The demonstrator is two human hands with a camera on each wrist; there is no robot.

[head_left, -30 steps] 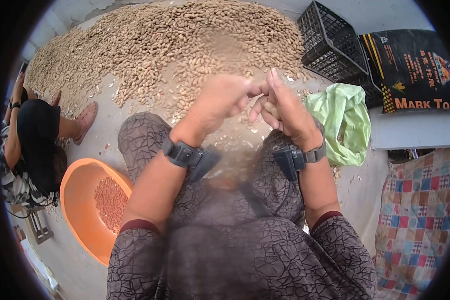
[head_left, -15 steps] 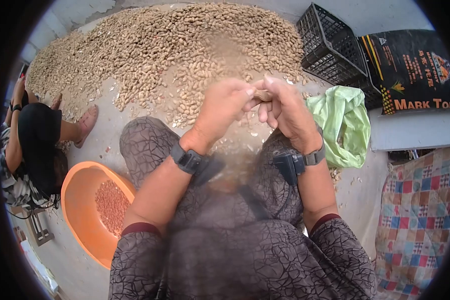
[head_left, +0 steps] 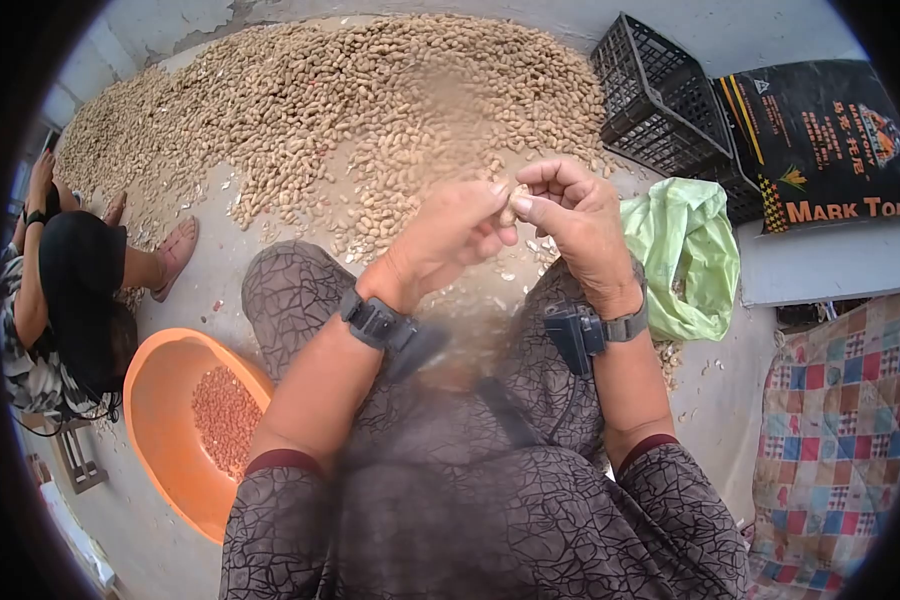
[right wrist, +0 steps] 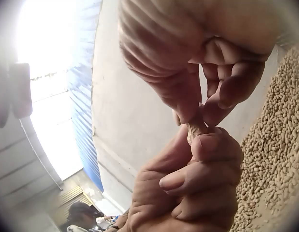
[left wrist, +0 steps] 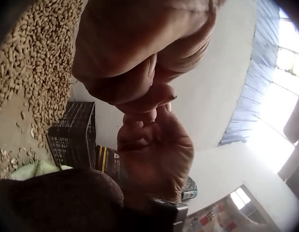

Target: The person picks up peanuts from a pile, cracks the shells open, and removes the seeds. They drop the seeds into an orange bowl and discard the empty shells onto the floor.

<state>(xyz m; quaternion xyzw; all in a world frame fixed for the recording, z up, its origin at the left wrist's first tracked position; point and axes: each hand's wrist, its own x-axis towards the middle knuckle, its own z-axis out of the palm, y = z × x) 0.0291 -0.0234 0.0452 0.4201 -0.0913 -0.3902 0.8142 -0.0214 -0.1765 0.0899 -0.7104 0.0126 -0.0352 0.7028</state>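
A peanut in its shell [head_left: 519, 200] is held between my two hands, above my knees. My left hand [head_left: 452, 232] pinches one end of it between thumb and fingers, the other fingers curled under. My right hand [head_left: 582, 228] pinches the other end with thumb and forefinger. In the right wrist view, the pale peanut [right wrist: 195, 130] pokes out of the left hand [right wrist: 197, 181], gripped from above by the right hand's fingertips [right wrist: 188, 108]. From the left wrist view, the fingers of both hands hide it.
A large heap of unshelled peanuts [head_left: 320, 110] covers the floor ahead. An orange basin [head_left: 155, 440] with red kernels [head_left: 225, 415] stands at left, near another person's foot [head_left: 178, 258]. To the right are a green bag [head_left: 705, 260], black crates [head_left: 660, 100] and a black sack [head_left: 820, 140].
The hands have come together at the peanut, which sat in the right hand's fingers earlier. My right hand has turned, bringing its thumb and forefinger onto the shell.
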